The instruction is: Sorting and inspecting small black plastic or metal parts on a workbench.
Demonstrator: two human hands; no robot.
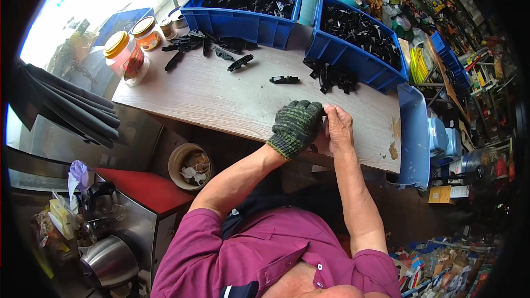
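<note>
My left hand (297, 125), in a dark green and black knitted glove, is closed above the front edge of the wood-grain table (210, 92). Bare, my right hand (338, 128) meets it at the fingertips, thumb and fingers pinched together. Whatever they hold is hidden between them. Beyond my hands lies a single black plastic part (284, 80), with another black clip-like part (240, 63) farther left. A small heap of black pieces (334, 76) rests against the right blue crate. More long black parts (187, 44) are scattered before the left crate.
Two blue crates, the left one (237, 26) and the right one (349, 57), hold many black parts along the back. Lidded jars (126, 62) stand at the far left corner. A light blue tub (415, 138) adjoins the right edge; a waste bucket (175, 172) sits below.
</note>
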